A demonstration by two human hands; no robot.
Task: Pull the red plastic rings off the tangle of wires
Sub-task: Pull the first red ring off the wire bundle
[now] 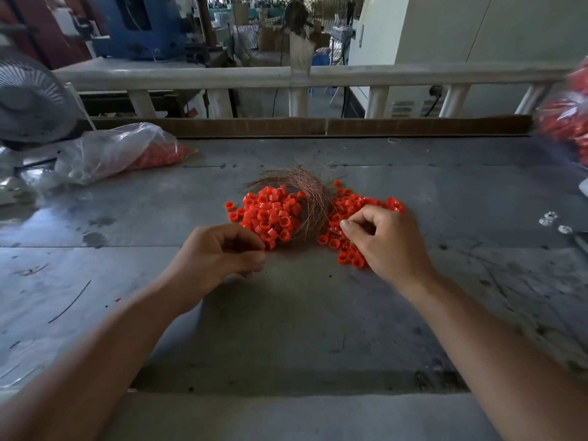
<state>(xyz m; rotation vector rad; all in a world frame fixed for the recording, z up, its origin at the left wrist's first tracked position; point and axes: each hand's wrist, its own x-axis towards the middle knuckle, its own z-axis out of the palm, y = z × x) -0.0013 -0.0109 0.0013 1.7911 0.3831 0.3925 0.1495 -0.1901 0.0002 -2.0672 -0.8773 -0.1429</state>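
Red rings heaped on the table on both sides of a curved tangle of wires. Right hand over the right heap, thumb and forefinger pinching a strand. Left hand curled at the left heap's near edge, fingertips together, contents unclear

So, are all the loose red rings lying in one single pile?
No, the wire tangle lies between two separate piles of red rings, a left heap and a right heap.
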